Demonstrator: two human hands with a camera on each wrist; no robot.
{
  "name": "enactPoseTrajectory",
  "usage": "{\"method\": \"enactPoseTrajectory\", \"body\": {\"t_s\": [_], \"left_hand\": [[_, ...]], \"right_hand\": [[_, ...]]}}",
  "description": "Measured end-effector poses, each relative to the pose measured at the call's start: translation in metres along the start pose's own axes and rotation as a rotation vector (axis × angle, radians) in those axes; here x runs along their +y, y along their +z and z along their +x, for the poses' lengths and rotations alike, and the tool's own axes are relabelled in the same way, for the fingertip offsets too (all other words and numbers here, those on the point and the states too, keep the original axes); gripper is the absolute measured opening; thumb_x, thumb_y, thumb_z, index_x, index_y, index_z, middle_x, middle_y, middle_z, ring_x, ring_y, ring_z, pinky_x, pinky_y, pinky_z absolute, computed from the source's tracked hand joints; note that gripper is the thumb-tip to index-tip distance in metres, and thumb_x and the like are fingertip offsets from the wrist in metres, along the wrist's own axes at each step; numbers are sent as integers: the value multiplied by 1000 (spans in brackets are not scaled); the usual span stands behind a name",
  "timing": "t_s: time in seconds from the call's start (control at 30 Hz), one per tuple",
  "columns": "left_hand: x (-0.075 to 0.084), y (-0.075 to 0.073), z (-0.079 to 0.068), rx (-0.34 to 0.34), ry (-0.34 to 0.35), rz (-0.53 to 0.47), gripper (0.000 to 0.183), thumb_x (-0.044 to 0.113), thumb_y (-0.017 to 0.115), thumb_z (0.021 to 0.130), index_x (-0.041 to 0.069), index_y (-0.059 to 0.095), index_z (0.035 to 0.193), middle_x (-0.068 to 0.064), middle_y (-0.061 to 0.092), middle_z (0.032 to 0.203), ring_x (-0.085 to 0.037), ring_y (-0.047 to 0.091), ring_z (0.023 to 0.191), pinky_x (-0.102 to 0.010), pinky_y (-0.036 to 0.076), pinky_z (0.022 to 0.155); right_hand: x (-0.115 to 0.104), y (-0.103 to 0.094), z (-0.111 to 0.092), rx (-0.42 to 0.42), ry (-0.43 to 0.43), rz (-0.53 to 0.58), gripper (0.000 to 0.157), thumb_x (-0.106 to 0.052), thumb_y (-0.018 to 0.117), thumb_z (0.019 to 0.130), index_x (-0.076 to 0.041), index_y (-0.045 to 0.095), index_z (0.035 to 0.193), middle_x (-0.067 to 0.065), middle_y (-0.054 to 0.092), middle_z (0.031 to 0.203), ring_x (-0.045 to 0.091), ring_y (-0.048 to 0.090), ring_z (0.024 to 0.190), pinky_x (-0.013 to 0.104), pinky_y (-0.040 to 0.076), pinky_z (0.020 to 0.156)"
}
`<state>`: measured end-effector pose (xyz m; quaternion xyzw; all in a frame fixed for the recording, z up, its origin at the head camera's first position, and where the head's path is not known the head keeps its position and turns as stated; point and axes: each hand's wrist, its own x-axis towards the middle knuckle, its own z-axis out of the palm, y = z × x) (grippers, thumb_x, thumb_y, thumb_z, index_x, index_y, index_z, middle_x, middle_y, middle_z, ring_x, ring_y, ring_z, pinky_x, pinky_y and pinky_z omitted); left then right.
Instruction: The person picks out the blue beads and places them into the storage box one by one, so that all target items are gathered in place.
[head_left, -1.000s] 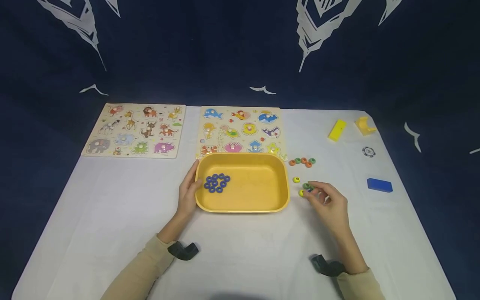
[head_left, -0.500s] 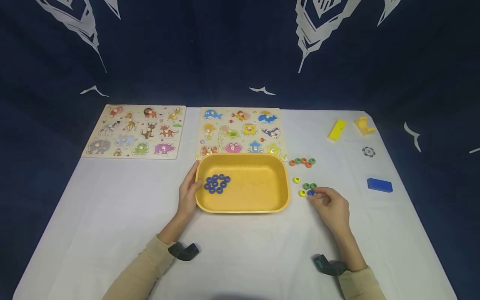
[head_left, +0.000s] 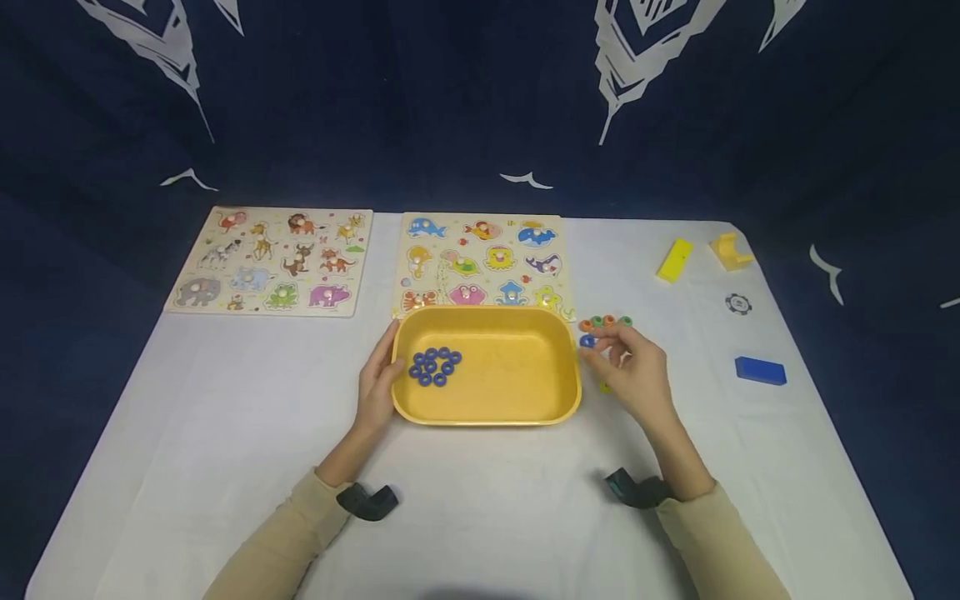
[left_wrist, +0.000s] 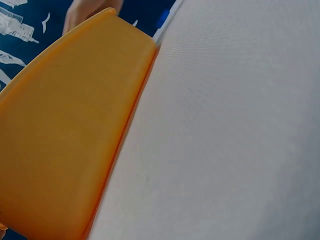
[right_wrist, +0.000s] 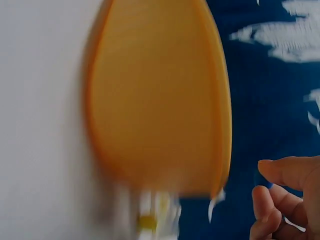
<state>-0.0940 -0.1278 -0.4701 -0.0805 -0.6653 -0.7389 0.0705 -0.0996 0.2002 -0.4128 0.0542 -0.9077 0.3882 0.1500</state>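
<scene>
My left hand [head_left: 377,387] grips the left end of a yellow tray [head_left: 517,367], thumb over its rim. Several dark blue ring beads [head_left: 431,367] lie in the tray's left part. Just outside the right rim, my right hand [head_left: 637,371] pinches a blue bead [head_left: 587,341] between thumb and finger. That hand [right_wrist: 287,200] shows at the lower right of the right wrist view. A yellow bead [head_left: 604,387] peeks out below the right hand, which hides other beads. In the left wrist view the tray's outer wall [left_wrist: 75,125] fills the left side.
Orange and green beads [head_left: 597,322] lie behind the right hand. Two animal puzzle boards [head_left: 270,262] [head_left: 483,258] lie at the back; the tray overlaps one's front edge. At right are a yellow block [head_left: 675,260], a yellow notched piece [head_left: 731,252], a gear-like disc [head_left: 738,304] and a blue block [head_left: 760,371].
The right hand has picked up the blue bead from among the loose beads and carried it up and left to the tray's right rim. The left hand and tray have stayed put.
</scene>
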Motion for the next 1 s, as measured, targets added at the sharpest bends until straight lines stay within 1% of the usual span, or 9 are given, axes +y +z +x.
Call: {"method": "enactPoseTrajectory", "body": {"t_s": [0.07,0.17,0.27,0.4,0.5,0.6,0.73,0.8,1.0], "left_hand": [[-4,-1,1,2,-2,-13,53,-7,34,87,1,26,138,-16,21,146,-21,21,134,-18,22,109],[-4,1,1,-3,-4,-24,53,-7,34,87,1,26,138,-16,21,145,-19,20,134,-18,21,109],[3,5,0,-7,-1,-19,53,-9,33,86,-2,24,138,-19,19,145,-21,19,135,-17,21,109],[12,9,-2,-8,7,-3,53,-11,31,86,-6,22,137,-22,19,144,-25,17,135,-17,20,109],[6,7,-1,-9,9,-16,52,-10,32,86,-4,24,138,-21,20,145,-24,18,134,-18,21,109],[-2,6,0,-10,15,-25,52,-7,33,87,-1,26,138,-19,21,145,-22,20,134,-19,20,109],[6,9,-1,-10,6,-3,52,-7,33,87,-4,23,138,-21,19,145,-23,19,135,-19,20,109],[14,11,-2,-7,-4,8,52,-9,32,86,-7,21,137,-23,18,144,-25,18,134,-19,20,110],[12,11,-2,-13,-4,-2,52,-9,32,87,-5,22,138,-21,18,145,-25,18,135,-19,20,110]], "right_hand": [[-18,10,10,-81,-72,12,21,-19,71,74,-11,63,91,-2,58,71,11,41,54,18,32,39],[-40,30,21,-207,-131,-1,18,-21,70,75,-12,62,88,-4,57,70,11,43,56,19,35,44],[-54,51,28,-325,-135,-49,16,-22,69,74,-13,62,85,-6,58,68,10,46,57,21,39,48],[-63,76,34,-477,-101,-142,16,-25,69,73,-16,63,85,-8,57,66,9,49,58,21,41,50],[-65,91,34,-556,-71,-192,16,-24,69,73,-16,62,85,-7,54,65,10,49,58,22,41,48],[-66,102,34,-596,-56,-234,16,-23,69,72,-16,63,85,-7,54,65,10,50,59,22,41,48],[-68,110,31,-617,-69,-254,15,-22,69,73,-16,63,85,-8,55,66,9,51,61,22,41,48],[-69,112,30,-621,-83,-248,16,-23,69,73,-16,64,86,-8,56,68,9,51,63,22,42,50],[-68,107,28,-617,-70,-184,23,-25,70,73,-15,65,93,-9,61,74,7,53,68,22,45,58]]}}
